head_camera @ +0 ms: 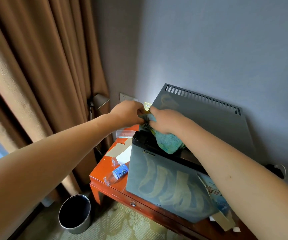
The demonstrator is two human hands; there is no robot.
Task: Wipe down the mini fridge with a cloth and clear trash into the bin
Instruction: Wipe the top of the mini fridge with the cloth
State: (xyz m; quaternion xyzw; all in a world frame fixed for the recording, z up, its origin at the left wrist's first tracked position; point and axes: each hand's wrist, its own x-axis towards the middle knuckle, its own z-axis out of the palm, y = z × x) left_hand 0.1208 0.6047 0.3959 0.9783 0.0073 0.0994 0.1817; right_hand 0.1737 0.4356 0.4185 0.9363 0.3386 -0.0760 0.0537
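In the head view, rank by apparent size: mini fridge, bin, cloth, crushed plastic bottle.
1. mini fridge
2. bin
3. cloth, partly hidden by the hands, so unsure
4. crushed plastic bottle, close to the cloth

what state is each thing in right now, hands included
left hand: closed on the cloth's upper end
right hand: gripping the cloth
cloth: bunched, draped over the fridge's front top edge
mini fridge: door shut, dusty smears on the front
plastic bottle: crushed, lying on the orange table
bin: upright on the floor, looks empty
curtain: drawn
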